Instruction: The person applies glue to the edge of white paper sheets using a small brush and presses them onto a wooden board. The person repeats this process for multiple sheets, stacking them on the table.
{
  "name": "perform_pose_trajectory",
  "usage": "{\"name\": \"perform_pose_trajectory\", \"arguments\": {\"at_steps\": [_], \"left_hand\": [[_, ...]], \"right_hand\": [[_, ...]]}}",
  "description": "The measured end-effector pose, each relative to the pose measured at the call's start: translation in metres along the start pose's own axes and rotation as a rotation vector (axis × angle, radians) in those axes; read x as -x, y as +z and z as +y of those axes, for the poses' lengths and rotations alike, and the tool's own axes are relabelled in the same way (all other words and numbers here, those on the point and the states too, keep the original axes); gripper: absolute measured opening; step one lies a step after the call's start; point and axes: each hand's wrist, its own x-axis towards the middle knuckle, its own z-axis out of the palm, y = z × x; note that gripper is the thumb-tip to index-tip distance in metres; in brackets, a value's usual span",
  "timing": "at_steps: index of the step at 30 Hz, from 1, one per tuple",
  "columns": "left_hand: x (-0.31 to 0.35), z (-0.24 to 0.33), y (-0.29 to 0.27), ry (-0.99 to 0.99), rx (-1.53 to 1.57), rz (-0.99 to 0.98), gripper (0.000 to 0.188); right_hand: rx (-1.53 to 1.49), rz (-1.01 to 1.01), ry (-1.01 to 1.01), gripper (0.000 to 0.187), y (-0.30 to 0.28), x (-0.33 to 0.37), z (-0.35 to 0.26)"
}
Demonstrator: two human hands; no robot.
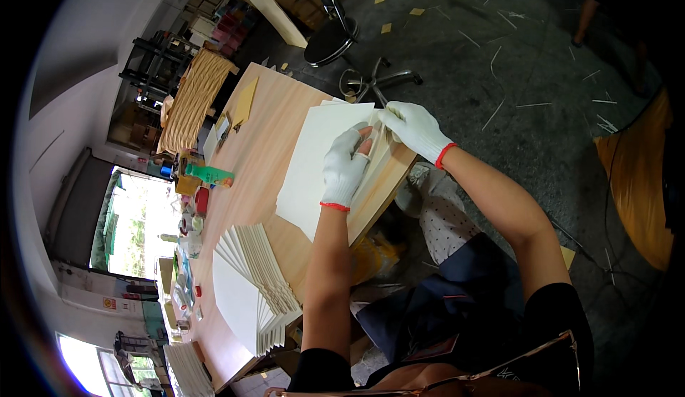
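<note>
A large white sheet (307, 161), which looks like paper or thin card, lies on the wooden table (260, 122) in front of me. My left hand (346, 167), in a white knit glove with a red cuff and bare fingertips, rests over the sheet's right edge with its fingers curled in on it. At the far right corner, my right hand (414, 131) is gloved alike, its fingers pinched together at the edge. A narrow pale strip shows between both hands; whether it is part of the sheet is unclear. Nearer me lies a fanned stack of white sheets (246, 283).
Along the table's left side stand a green bottle (210, 176) and assorted small items. A clipboard (222, 129) and yellow card (245, 103) lie farther back. Beyond the table is a black swivel chair (332, 42). Scraps litter the dark floor (528, 76); another person's leg (586, 22) shows far right.
</note>
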Motion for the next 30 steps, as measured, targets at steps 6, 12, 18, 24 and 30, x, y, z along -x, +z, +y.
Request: {"name": "perform_pose_trajectory", "arguments": {"at_steps": [6, 12, 18, 24, 30], "left_hand": [[0.006, 0.013, -0.004, -0.001, -0.022, -0.052, 0.031], [0.002, -0.001, 0.002, -0.005, 0.126, 0.000, 0.030], [0.004, 0.005, 0.001, 0.013, 0.130, 0.030, 0.029], [0.007, 0.015, -0.001, -0.010, -0.040, -0.031, 0.036], [0.006, 0.005, 0.001, 0.011, 0.025, 0.004, 0.036]], "right_hand": [[0.038, 0.020, 0.026, 0.043, 0.002, 0.001, 0.000], [0.061, 0.018, 0.022, 0.045, 0.001, 0.002, -0.004], [0.067, 0.036, -0.003, 0.046, 0.002, 0.005, 0.000], [0.038, 0.048, -0.009, 0.045, 0.004, 0.006, 0.002], [0.032, 0.042, 0.007, 0.046, 0.004, 0.006, 0.000]]}}
